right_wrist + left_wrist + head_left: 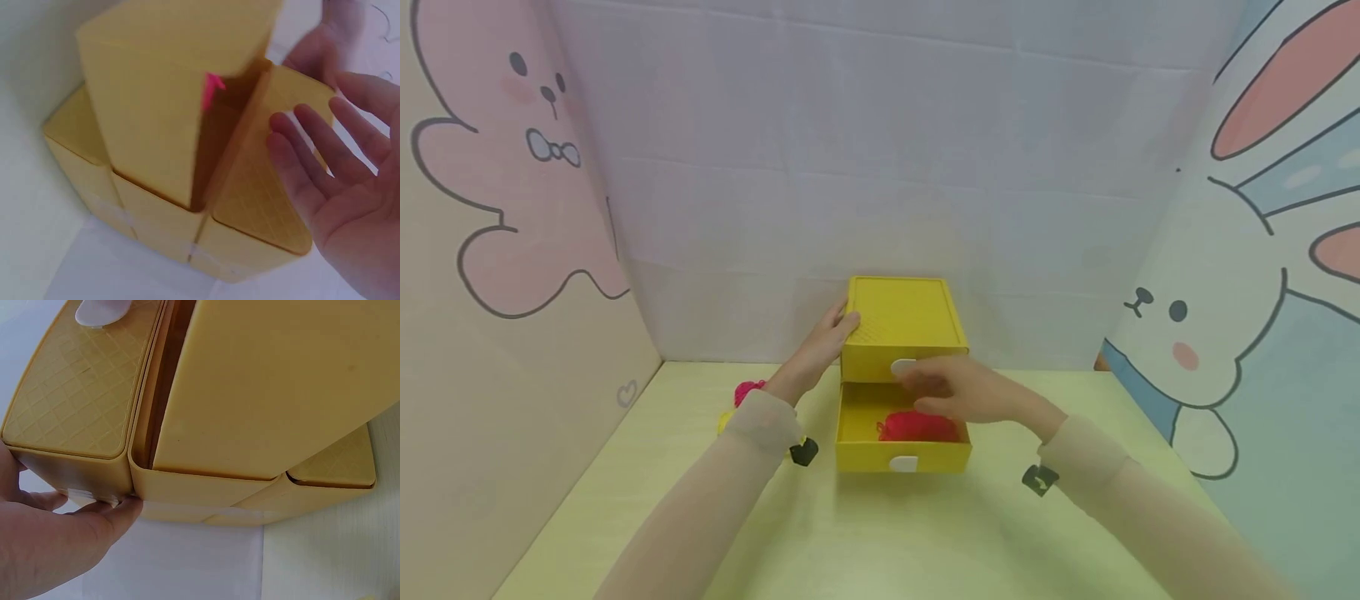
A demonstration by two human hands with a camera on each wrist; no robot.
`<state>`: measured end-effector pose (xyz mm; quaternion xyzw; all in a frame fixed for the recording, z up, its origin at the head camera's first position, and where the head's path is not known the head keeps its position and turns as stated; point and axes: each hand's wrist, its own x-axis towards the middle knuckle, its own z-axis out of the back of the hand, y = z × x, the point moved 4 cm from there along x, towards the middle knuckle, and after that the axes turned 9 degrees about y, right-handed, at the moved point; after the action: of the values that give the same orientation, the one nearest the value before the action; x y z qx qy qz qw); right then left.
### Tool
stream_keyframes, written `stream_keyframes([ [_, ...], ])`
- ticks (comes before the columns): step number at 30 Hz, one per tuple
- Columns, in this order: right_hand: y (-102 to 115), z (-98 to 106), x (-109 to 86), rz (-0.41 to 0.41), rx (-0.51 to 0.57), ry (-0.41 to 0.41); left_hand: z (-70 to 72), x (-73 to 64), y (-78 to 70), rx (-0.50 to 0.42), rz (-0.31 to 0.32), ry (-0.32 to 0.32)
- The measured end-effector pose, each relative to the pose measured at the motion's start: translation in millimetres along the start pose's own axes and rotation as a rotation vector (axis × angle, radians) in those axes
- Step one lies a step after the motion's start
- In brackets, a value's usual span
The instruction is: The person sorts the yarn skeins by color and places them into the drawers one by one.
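Head view: left hand [822, 343] gripped the cabinet [906, 308], right hand [964, 388] hung loose, empty; storing the bundle [919, 427] seemed underway, pushing the drawer [865, 457] likely next.

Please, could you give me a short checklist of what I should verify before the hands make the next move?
1. Yellow drawer unit supported: ok, the left hand touches its side.
2. Top drawer closed: ok.
3. Bottom drawer closed: ok, seen in the left wrist view.
4. Red bundle inside the pulled-out middle drawer: ok.
5. Right hand empty: ok, its fingers hold nothing.
6. Right hand touching the top drawer's white handle: cannot tell, the fingers overlap it and are blurred.
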<state>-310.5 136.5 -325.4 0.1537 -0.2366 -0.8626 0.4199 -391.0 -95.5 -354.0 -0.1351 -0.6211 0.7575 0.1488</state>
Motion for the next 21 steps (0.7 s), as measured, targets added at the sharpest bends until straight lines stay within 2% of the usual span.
stream_keyframes([
  [5, -3.1, 30.9, -5.9, 0.009, 0.076, -0.181, 0.9, -0.8, 0.0, 0.002, 0.001, 0.002],
  [9, -17.7, 49.6, -11.7, -0.085, 0.132, -0.365, 0.5, -0.6, 0.2, 0.002, -0.003, 0.006],
  [13, -35.1, 57.9, -15.6, -0.187, 0.176, -0.527, 0.1, -0.4, -0.2, 0.006, -0.005, 0.005],
  [17, -51.9, 57.0, -15.8, -0.271, 0.244, -0.617, -0.2, -1.7, -1.2, 0.01, -0.009, 0.001],
  [21, -63.9, 51.4, -11.2, -0.311, 0.385, -0.638, 0.2, -2.2, -1.3, 0.011, -0.014, -0.002],
])
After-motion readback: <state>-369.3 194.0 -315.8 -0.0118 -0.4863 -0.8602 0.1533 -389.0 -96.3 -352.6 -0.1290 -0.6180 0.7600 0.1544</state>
